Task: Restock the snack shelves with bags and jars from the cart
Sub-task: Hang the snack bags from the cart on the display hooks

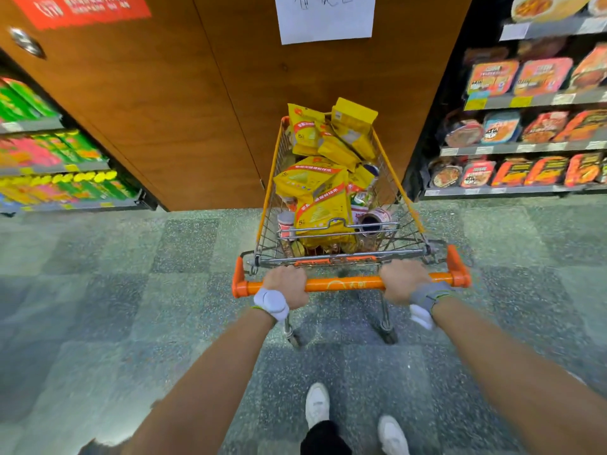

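Note:
A wire shopping cart point(394, 178) with orange trim stands in front of me on the floor. Several yellow snack bags point(323, 188) are piled in it, and a few jars point(374, 220) lie among them near the back. My left hand point(289, 285) grips the orange cart handle point(343, 284) on its left side. My right hand point(399, 280) grips the same handle on the right. Both wrists wear bands.
A brown wooden panel point(197, 103) with a white paper notice point(325, 16) stands straight ahead of the cart. Stocked shelves point(525, 147) of red packaged food line the right; shelves point(49, 165) of green and yellow packs line the left. Speckled floor tiles lie around; my white shoes show below.

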Available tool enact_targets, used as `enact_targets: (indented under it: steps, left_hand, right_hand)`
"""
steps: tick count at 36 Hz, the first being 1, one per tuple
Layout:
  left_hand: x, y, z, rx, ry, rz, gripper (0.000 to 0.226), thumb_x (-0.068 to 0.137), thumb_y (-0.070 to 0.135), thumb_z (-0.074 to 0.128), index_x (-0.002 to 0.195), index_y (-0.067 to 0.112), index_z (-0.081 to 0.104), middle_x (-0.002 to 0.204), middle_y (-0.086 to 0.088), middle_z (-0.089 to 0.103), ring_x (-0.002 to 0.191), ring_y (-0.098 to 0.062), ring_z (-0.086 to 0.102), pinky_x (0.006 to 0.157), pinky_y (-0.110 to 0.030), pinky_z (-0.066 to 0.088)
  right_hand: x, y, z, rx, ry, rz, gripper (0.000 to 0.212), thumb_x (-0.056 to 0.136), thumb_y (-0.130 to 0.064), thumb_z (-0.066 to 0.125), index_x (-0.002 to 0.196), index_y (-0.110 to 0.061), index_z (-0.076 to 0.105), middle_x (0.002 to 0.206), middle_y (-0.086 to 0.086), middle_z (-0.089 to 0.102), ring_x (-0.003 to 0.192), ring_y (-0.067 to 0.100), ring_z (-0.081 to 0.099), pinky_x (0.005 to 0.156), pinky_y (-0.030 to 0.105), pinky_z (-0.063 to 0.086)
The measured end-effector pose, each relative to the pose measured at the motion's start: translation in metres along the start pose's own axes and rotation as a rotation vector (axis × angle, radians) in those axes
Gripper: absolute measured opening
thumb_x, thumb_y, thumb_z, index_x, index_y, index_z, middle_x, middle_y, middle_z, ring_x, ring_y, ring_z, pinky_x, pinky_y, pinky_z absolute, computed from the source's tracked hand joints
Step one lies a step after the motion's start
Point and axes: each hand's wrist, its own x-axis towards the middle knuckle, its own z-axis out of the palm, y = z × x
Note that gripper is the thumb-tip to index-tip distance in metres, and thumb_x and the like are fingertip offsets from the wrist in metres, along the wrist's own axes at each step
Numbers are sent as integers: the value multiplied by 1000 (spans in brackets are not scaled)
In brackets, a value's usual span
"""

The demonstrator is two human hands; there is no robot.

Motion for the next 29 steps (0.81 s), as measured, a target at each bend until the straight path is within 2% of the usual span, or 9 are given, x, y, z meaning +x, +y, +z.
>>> enact_targets:
  steps: [3,9,13,20,29]
  left_hand:
    - [-19,25,6,-2,0,-36,25,87,27,58,105,9,63,103,-13,67,94,-37,66,69,-39,48]
    - [-61,82,31,-50,6,-106,23,88,29,57,101,12,63,97,-12,67,86,-34,66,72,-41,56]
    - [-92,124,46,-34,-14,-141,20,87,26,58,102,13,64,98,-11,68,87,-32,66,69,-39,53]
    - [-157,173,73,-58,-29,-201,29,89,31,60,110,12,62,109,-13,68,98,-35,66,83,-42,54]
    - [-255,220,117,-15,-21,-216,18,82,29,58,93,17,66,92,-9,70,84,-32,69,72,-39,58]
  right_hand:
    - [-21,10,13,-18,43,-16,25,84,-24,56,105,-14,65,108,12,68,102,35,67,80,39,54]
    - [-74,27,45,-34,69,-74,25,87,-25,57,109,-13,64,109,9,68,101,32,67,73,35,48]
    - [-113,39,70,-32,69,-99,28,88,-28,57,113,-14,62,113,10,66,104,32,66,81,37,51]
    - [-179,34,114,-16,64,-171,33,87,-33,60,113,-12,63,114,13,67,105,34,66,83,39,52]
    - [-267,5,174,-21,64,-231,23,91,-26,50,108,-13,59,110,12,65,102,34,64,83,40,54]
